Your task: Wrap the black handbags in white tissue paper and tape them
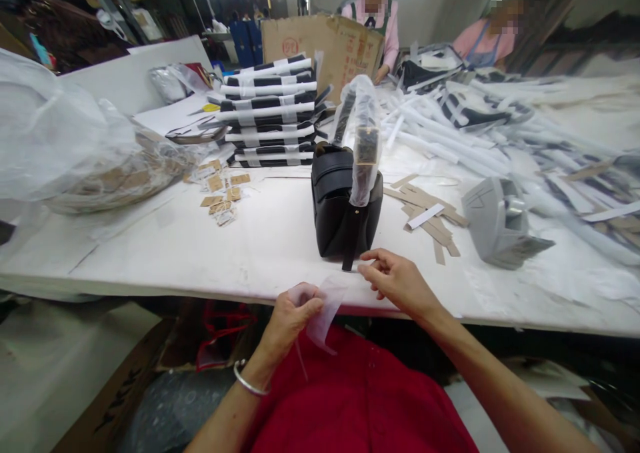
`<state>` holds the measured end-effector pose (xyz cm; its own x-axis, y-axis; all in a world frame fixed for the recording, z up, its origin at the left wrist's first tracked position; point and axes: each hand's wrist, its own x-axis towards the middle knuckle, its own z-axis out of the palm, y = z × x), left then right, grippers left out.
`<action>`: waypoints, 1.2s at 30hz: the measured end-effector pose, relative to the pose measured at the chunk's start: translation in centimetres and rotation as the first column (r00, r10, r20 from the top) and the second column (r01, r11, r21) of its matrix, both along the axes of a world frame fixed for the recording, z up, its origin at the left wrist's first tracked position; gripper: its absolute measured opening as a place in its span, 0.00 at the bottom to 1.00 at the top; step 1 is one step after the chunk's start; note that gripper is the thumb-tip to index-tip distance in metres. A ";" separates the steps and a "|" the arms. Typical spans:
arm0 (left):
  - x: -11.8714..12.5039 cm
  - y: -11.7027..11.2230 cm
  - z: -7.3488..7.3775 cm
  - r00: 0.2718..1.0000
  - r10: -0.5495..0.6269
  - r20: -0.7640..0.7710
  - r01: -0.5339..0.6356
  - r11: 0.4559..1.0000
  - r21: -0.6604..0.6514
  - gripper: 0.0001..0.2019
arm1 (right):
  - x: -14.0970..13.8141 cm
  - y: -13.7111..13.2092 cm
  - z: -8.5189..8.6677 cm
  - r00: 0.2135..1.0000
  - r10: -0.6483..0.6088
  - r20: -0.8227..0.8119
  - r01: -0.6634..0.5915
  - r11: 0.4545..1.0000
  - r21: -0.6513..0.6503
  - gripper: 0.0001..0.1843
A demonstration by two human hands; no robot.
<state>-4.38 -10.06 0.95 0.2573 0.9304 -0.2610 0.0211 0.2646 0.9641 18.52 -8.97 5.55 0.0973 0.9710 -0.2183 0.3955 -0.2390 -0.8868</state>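
Black bag: my small black leather handbag (345, 206) stands upright on the white table (200, 253), near the front edge, just beyond my hands. Its surface is smooth and a little shiny.
Bag handle: the handle rises above the bag and is wrapped in clear plastic film (363, 126), which hangs down over the front of the bag.
Bag strap: a narrow black strap (350, 243) hangs down the front and reaches the table.
Left hand: my left hand (293, 316) pinches a thin translucent plastic sheet (325, 310) between thumb and fingers, at the table edge. A silver bangle (247, 381) is on this wrist.
Right hand: my right hand (395, 280) holds nothing; the fingers are half curled and the fingertips are close to the end of the black strap. If they touch it, I cannot tell.
Clear bag at left: a big transparent plastic bag (90, 160) lies on the table and holds brown cardboard pieces.
Cardboard box: a brown cardboard box (325, 46) stands at the far side; its inside I cannot see.
Stack: black items with white paper bands (273, 110) are piled behind the handbag.
Tags: small brown paper tags (223, 190) lie loose on the table, left of the handbag.
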 end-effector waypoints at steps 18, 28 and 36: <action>-2.7 -0.5 -0.9 0.999 0.003 -0.054 -0.003 1.000 0.006 0.15 | -3.8 0.2 3.2 0.816 0.010 -0.578 -0.079 0.992 -0.094 0.23; -1.8 -0.8 -1.4 0.999 0.048 -0.019 -0.048 0.999 -0.003 0.14 | -3.7 0.1 3.4 0.892 0.059 -0.448 -0.084 0.996 -0.038 0.22; -1.1 -0.6 -0.5 0.998 0.066 0.010 -0.066 0.998 -0.002 0.14 | -3.5 0.4 2.8 0.953 0.097 -0.289 -0.097 0.995 0.017 0.20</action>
<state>-5.47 -10.65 0.43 0.1977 0.9450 -0.2605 -0.0059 0.2669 0.9637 15.06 -8.54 8.39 -0.0642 0.9732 -0.2209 0.1437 -0.2101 -0.9671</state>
